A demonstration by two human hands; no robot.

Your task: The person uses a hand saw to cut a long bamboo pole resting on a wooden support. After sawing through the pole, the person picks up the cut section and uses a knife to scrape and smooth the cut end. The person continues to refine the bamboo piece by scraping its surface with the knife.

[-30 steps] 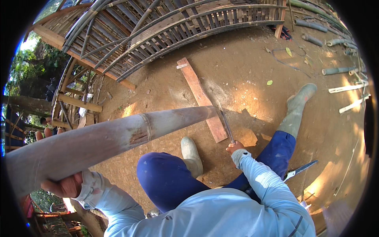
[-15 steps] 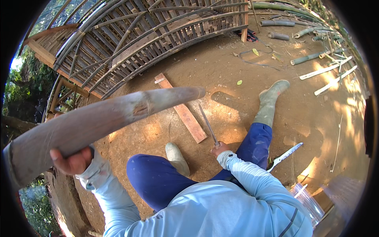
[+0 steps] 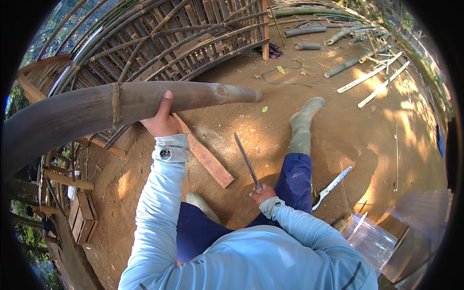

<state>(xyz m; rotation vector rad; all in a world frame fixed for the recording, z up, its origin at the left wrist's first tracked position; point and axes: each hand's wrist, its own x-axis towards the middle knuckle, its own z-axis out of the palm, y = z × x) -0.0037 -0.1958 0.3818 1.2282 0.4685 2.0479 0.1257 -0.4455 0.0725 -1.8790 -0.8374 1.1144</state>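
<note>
A thick brown bamboo pole (image 3: 145,99) stretches across the upper left, its far end pointing right. My left hand (image 3: 166,121) is closed round it from below, thumb up along the near side. In my right hand (image 3: 264,195), low between my knees, is the handle of a long, narrow machete (image 3: 247,158). The blade points up and forward, apart from the bamboo. A reddish wooden board (image 3: 209,160) lies on the ground beyond my lap, its far end hidden behind my left hand and the pole.
A bamboo-slat bench (image 3: 193,43) stands at the far left. Bamboo poles (image 3: 305,32) and split strips (image 3: 369,79) lie at the far right. A pale curved saw (image 3: 333,186) is beside my right leg, near a clear plastic container (image 3: 371,241). A wooden crate (image 3: 83,218) sits at left.
My left hand has moved forward and right along with the bamboo pole, bringing more of its length into view. My right hand keeps the machete low, and the view has shifted.
</note>
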